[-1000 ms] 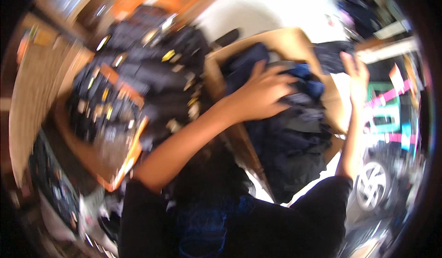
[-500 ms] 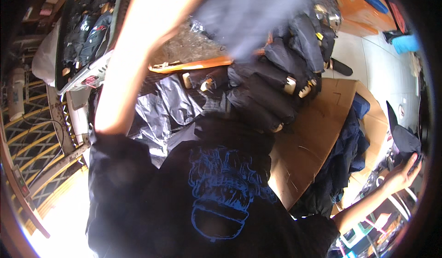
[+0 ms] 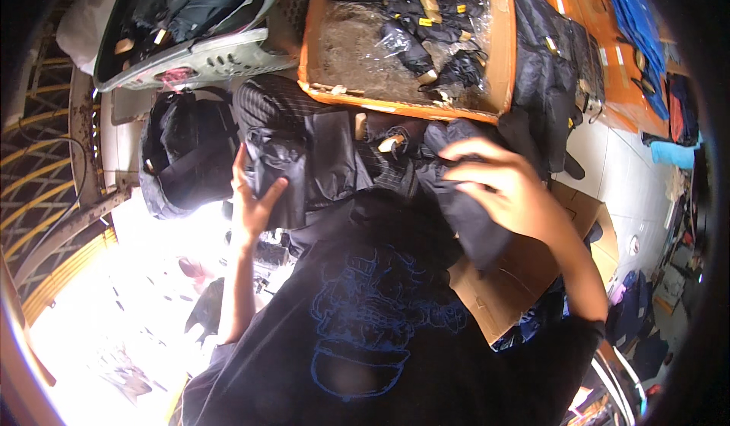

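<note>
While gripped, dark garment [image 3: 304, 169], creased, glossy.

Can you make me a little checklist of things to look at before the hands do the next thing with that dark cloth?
1. Left hand grips the dark cloth: ok.
2. Right hand on the cloth's other end: ok, fingers pinch it.
3. Cloth free of the dark bundle beside it: cannot tell, all dark.
4. Room in the orange crate: ok, clear plastic shows bare on its left side.
5. Cardboard box under the right hand open: ok.
</note>
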`<state>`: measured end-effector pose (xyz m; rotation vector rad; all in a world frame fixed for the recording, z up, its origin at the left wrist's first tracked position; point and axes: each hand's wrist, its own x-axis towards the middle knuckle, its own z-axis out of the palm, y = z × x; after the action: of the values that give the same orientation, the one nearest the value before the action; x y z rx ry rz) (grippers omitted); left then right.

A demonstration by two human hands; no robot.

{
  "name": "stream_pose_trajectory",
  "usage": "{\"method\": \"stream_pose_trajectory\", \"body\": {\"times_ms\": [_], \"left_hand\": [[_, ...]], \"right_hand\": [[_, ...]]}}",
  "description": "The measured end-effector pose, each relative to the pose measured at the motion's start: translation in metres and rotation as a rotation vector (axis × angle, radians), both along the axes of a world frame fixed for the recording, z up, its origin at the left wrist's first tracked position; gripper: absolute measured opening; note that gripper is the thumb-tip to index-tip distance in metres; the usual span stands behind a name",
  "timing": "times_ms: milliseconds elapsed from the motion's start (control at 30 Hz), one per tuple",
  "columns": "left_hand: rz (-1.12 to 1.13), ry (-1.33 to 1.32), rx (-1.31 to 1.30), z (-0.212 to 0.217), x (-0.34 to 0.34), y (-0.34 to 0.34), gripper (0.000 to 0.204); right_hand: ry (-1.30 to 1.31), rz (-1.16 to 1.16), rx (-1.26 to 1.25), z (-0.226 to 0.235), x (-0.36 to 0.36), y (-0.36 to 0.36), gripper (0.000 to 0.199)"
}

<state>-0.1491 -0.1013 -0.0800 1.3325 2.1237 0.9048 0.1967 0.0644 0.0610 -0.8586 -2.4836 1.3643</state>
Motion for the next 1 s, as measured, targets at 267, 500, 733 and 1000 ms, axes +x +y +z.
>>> {"method": "stream_pose_trajectory", "body": {"times_ms": [267,500,733,1000], "left_hand": [[0.366,-0.301,-0.19,-0.007,0.008,-0.015,0.03],[0.566,-1.124,0.007,-0.031,-0.033,-0.038,0.021],[0.651,-0.872,-0.133,-0.053,-0.043,-0.038,0.029],[0.536,-0.936,-0.079,-0.08,-0.051,-0.055,0.032]], "right_hand": [[-0.161,0.086,0.051,-0.138,-0.129,-0.016,0.014],[-0.14,0.009,0.016,-0.142,-0.116,-0.015,0.013],[0.114,-0.079,0.168,-0.146,-0.126,-0.014,0.015],[0.305,0.035,0.115,-0.085,-0.086,-0.044,0.016]]}}
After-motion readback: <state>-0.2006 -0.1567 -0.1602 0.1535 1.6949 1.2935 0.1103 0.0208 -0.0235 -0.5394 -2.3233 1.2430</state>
